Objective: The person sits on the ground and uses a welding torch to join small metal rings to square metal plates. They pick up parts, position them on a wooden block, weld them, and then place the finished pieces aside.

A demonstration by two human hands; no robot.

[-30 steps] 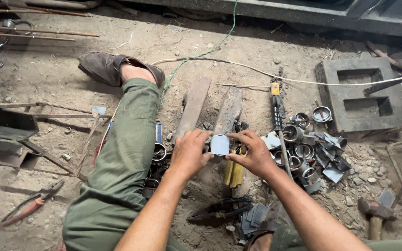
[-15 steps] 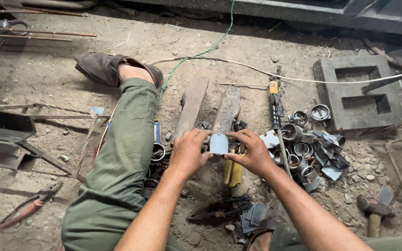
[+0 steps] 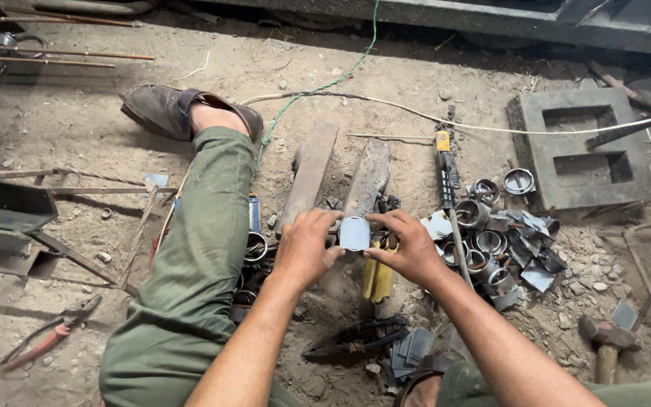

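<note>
I hold a small flat piece of sheet metal [image 3: 355, 233] with a rounded top between both hands, low over the dirt ground. My left hand [image 3: 307, 245] pinches its left edge, and my right hand [image 3: 406, 243] pinches its right edge. Just beyond the piece lie two worn metal bars [image 3: 365, 178] side by side. Yellow-handled pliers [image 3: 377, 278] lie under my right hand. My left leg in green trousers [image 3: 203, 249] stretches out to the left.
A pile of short metal rings and cut scraps [image 3: 500, 241] lies to the right, with a concrete block [image 3: 580, 151] behind it. A hammer [image 3: 606, 341] is at the lower right, red-handled pliers [image 3: 47, 338] at the lower left, dark snips [image 3: 357, 336] near my knees.
Both hands with the metal piece stay nearly in place; the view has shifted slightly.
</note>
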